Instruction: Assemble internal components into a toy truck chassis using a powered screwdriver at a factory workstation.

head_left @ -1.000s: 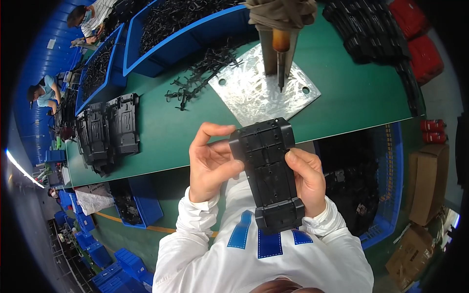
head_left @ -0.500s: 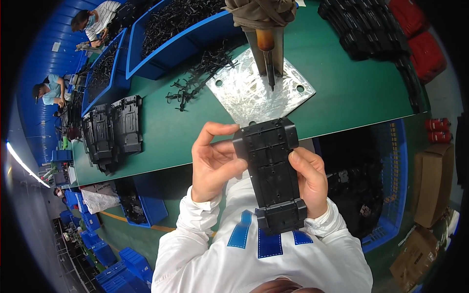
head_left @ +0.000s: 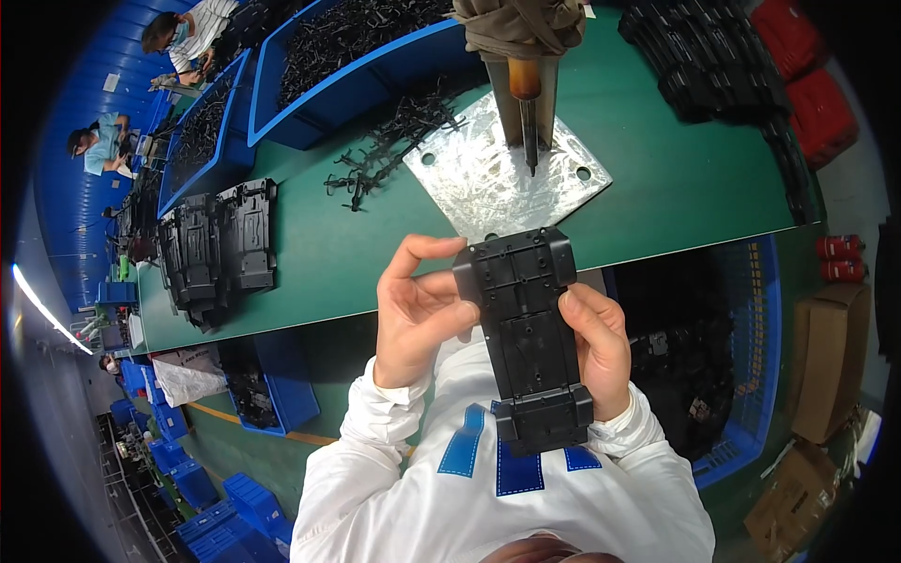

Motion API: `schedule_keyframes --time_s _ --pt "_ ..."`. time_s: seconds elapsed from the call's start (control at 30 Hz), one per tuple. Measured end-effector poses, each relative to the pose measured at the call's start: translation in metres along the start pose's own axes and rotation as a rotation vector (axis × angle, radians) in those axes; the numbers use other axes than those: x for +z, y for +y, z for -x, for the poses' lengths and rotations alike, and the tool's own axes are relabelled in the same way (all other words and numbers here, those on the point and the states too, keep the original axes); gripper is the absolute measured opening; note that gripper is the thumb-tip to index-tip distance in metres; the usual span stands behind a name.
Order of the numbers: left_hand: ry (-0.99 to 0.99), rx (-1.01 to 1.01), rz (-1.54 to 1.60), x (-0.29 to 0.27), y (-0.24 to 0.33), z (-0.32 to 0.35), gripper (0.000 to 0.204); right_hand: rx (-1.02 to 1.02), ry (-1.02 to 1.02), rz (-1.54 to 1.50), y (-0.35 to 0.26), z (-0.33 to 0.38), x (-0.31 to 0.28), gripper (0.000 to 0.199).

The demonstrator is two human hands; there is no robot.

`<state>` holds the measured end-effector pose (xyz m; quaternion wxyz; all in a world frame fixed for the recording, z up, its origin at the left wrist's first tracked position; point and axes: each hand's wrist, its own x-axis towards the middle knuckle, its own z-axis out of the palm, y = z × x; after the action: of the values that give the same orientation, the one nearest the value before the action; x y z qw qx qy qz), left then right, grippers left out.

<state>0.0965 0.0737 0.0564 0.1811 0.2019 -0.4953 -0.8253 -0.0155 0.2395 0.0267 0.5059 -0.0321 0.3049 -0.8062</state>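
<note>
Saw first a long, flat green worktable [head_left: 657, 206], extending across the view. Saw on it a deep blue rectangular plastic bin [head_left: 347, 105] and, to the right, a square, scratched silver metal plate [head_left: 469, 169]. Found a long black moulded plastic part [head_left: 530, 338] held near the table's front edge, just below the plate in the view. Noticed the left hand [head_left: 411, 319] with thumb pressed on the left edge and index finger bent at the upper left corner. Noticed the right hand [head_left: 603, 352] with thumb pressed on the right edge; could not tell the position of the other fingers, hidden behind. Saw lastly a thin, pointed metal rod [head_left: 530, 141] above the plate.
</note>
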Motion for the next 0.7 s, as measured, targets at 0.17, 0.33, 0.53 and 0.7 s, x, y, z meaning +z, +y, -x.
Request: schedule_keyframes --time_s 0.17,0.33,0.53,0.7 --pt "0.010 -0.013 -0.031 -0.001 0.005 0.005 0.054 -0.042 -0.007 0.095 -0.002 -0.005 0.018 0.027" --pt "-0.067 -0.119 -0.234 -0.017 -0.010 0.018 0.013 -0.165 0.060 0.241 0.014 -0.014 0.016 0.028" --pt "0.296 0.077 -0.269 -0.061 0.005 0.017 0.017 -0.206 0.028 0.458 0.029 -0.023 0.018 0.040" --pt "0.509 0.185 -0.122 -0.130 0.074 0.020 0.023 -0.125 0.064 0.404 0.034 -0.031 0.016 0.029"
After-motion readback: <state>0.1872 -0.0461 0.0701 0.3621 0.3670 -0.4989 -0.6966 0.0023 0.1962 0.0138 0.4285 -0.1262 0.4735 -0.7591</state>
